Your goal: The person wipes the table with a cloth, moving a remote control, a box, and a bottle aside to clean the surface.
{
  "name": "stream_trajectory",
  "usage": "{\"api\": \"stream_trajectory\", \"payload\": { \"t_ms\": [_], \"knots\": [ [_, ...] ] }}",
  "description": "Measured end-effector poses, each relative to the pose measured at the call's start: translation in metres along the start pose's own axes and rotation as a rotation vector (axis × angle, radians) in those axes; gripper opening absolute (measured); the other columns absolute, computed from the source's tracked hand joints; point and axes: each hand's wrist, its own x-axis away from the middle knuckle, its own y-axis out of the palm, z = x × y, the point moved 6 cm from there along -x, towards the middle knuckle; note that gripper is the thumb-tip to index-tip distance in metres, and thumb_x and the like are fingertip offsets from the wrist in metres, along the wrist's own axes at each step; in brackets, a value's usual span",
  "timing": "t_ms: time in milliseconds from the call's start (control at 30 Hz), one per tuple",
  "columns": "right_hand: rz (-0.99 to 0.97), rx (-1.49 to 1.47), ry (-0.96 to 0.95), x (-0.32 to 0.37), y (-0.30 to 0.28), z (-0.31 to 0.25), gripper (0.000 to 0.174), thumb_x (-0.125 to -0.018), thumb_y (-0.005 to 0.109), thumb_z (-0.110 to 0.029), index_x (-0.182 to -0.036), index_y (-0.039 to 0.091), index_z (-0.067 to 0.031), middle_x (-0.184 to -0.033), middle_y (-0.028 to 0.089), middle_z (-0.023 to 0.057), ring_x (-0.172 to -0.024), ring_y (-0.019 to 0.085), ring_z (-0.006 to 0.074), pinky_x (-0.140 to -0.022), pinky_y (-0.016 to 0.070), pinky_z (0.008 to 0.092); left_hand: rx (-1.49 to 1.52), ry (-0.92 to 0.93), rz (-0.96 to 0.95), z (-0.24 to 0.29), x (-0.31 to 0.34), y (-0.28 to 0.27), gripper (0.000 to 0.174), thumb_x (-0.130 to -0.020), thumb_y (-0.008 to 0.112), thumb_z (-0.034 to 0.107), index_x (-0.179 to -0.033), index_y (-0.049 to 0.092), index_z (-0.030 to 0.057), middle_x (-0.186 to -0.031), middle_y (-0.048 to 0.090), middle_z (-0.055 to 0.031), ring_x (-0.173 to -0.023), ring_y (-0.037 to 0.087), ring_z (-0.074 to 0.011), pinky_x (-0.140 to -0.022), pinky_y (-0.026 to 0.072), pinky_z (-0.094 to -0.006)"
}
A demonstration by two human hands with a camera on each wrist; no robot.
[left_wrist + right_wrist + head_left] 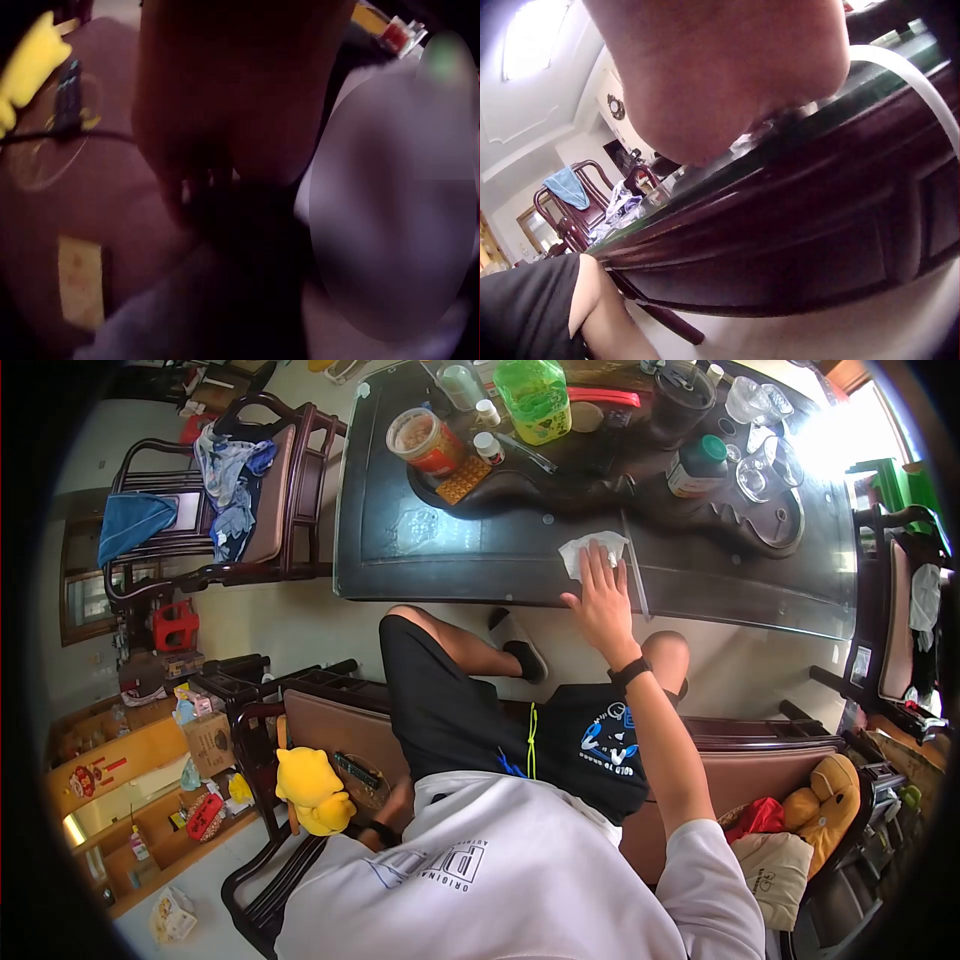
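My right hand (pixel 604 600) lies over a crumpled white tissue (pixel 573 554) on the dark glass-topped table (pixel 470 575). Its fingers are extended across the tissue and the thumb stands out to the side. Just beyond the fingertips is a dark carved tray (pixel 590 498), and a pale strip (pixel 638 575) runs beside the hand over the table edge. Down on the bench seat (pixel 335 712), my left hand (pixel 225 124) rests beside my thigh, dim in the left wrist view, its fingers loosely bent with nothing seen in them. A yellow plush toy (pixel 312 790) and a remote control (pixel 357 770) are near it.
On and around the tray stand an orange-labelled tub (pixel 425 442), a green plastic container (pixel 532 405), a green-capped bottle (pixel 700 466), a dark canister (pixel 682 402) and clear glassware (pixel 770 470). A blister pack (pixel 463 480) lies at the tray's left. Wooden chairs flank the table.
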Motion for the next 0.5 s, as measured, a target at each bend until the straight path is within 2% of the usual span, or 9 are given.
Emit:
{"api": "stream_trajectory", "payload": {
  "t_ms": [67, 167, 500],
  "knots": [
    [-0.002, 0.001, -0.006, 0.002, -0.001, 0.001, 0.083, -0.094, 0.061, -0.047, -0.154, 0.032, 0.0028, -0.164, 0.028, 0.0192, -0.152, 0.027, 0.0327, -0.123, 0.0186, 0.0540, 0.173, -0.098, -0.030, -0.018, 0.019, 0.036, 0.027, -0.095, 0.054, 0.019, -0.108, 0.062, -0.0027, -0.111, 0.064, -0.0314, -0.107, 0.060, -0.0475, -0.092, 0.0483, -0.0547],
    [-0.002, -0.005, -0.002, -0.003, 0.000, 0.001, 0.082, -0.095, 0.061, -0.046, -0.154, 0.032, 0.0025, -0.164, 0.028, 0.0192, -0.152, 0.026, 0.0331, -0.123, 0.0186, 0.0541, 0.339, -0.171, -0.005, -0.032, 0.043, 0.055, 0.027, -0.096, 0.054, 0.019, -0.112, 0.060, -0.0023, -0.113, 0.063, -0.0298, -0.108, 0.060, -0.0454, -0.093, 0.0479, -0.0531],
    [-0.031, -0.033, 0.020, -0.001, 0.000, 0.001, 0.084, -0.093, 0.063, -0.044, -0.155, 0.030, 0.0018, -0.164, 0.027, 0.0188, -0.152, 0.026, 0.0332, -0.123, 0.0185, 0.0545, 0.514, -0.274, 0.025, -0.053, 0.100, 0.051, 0.031, -0.097, 0.054, 0.017, -0.122, 0.056, -0.0011, -0.121, 0.061, -0.0247, -0.113, 0.059, -0.0381, -0.097, 0.0467, -0.0476]
  ]
}}
